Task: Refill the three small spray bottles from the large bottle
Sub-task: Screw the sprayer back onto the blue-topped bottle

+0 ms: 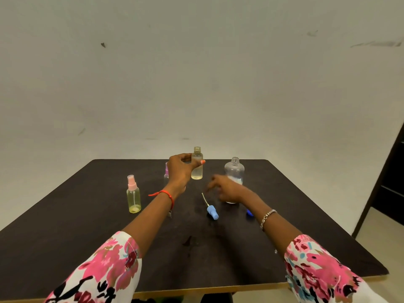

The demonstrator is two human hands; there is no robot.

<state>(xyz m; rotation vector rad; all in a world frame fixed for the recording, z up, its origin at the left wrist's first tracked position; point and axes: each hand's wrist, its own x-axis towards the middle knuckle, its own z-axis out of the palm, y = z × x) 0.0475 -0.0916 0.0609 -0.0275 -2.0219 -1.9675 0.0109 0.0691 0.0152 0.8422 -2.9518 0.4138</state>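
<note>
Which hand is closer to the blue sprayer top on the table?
Right. The right hand is just beyond the blue sprayer top; the left hand is farther off, holding a small bottle.

We see soft, even light on the pale wall (196, 73) and faint shadows on the dark table (87, 237). The table edges bend, and the right hand (227, 189) looks blurry.
</note>
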